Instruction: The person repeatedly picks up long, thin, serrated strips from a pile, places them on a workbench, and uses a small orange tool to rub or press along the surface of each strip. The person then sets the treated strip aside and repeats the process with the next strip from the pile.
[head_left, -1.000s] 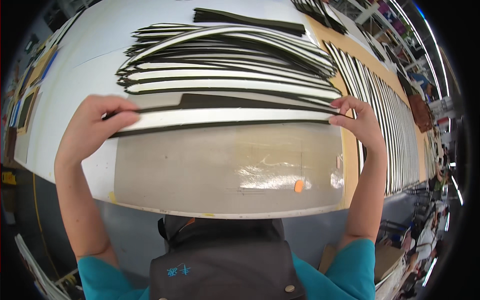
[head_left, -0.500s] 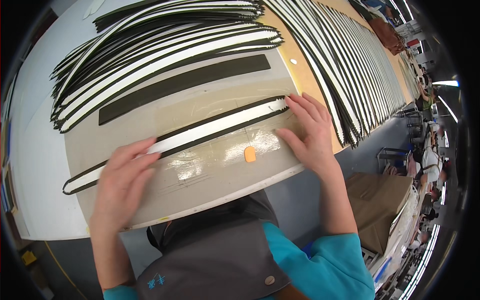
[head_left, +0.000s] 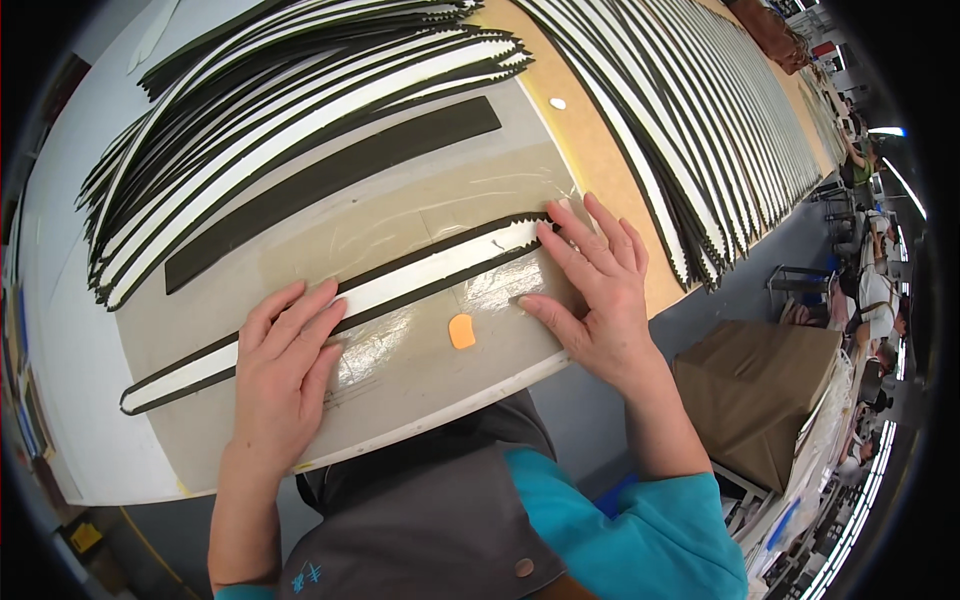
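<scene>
A long white strip with black edges (head_left: 420,262) lies aslant across the table in front of me, its right end notched and its left end rounded. My left hand (head_left: 285,365) rests with spread fingers on the strip left of its middle. At the notched end, my right hand (head_left: 600,290) touches the strip with its fingertips, the fingers apart and the thumb stretched out over the table. Between my hands, nearer to me, lies a small orange piece (head_left: 461,331). A plain dark strip (head_left: 335,190) lies just beyond the white one.
A pile of similar black-edged strips (head_left: 300,150) lies at the far left. More strips (head_left: 680,130) are spread in a long row on the right. A small white piece (head_left: 557,104) sits between them. A brown-covered stack (head_left: 760,385) stands beyond the table's right edge; people sit farther off.
My left hand has moved right along the strip and now lies flatter on it. My right hand stays at the notched end. The whole view has shifted slightly.
</scene>
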